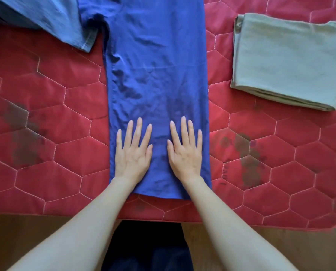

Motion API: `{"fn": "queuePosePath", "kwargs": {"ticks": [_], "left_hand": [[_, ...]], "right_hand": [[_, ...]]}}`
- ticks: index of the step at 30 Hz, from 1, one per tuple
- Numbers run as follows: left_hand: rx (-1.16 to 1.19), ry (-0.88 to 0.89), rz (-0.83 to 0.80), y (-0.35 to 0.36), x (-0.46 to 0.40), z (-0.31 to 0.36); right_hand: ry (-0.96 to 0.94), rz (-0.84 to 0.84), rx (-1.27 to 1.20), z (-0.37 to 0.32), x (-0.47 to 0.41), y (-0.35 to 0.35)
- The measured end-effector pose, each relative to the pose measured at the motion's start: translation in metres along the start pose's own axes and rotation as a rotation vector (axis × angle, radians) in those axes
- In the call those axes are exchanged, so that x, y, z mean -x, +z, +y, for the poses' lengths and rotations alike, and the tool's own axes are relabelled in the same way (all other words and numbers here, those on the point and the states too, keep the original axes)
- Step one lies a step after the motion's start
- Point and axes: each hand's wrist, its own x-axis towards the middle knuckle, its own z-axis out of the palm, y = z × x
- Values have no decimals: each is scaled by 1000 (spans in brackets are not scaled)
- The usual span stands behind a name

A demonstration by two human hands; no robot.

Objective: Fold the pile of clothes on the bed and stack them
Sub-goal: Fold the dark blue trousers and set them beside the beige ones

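Observation:
A blue shirt lies folded into a long narrow strip down the middle of the red quilted bed. Its bottom hem is near the bed's front edge. My left hand and my right hand press flat on its lower part, side by side, fingers straight and spread. A folded grey-green garment lies at the right on the quilt. A light blue denim garment lies unfolded at the top left, touching the blue shirt's sleeve area.
The bed's front edge runs across the lower frame, with wooden floor below it. My dark trousers show at the bottom middle. Dark stains mark the quilt left and right of the shirt.

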Motion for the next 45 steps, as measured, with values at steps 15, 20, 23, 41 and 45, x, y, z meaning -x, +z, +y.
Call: {"fn": "queuePosePath", "kwargs": {"ticks": [15,20,23,41,45], "left_hand": [[43,-112,152,-54,-121,14],[58,-105,58,-50,-190,-4],[48,-104,80,-37,-163,-11],[-27,-77,102,-89,-355,-58],[-44,-108,108,-88,-336,-88]], "right_hand": [[-122,93,-129,-35,-153,-47],[-105,-33,-6,-23,-221,-34],[-41,25,5,10,-188,-25],[-124,28,79,-50,-402,-48],[-24,108,44,-18,-388,-41]]}}
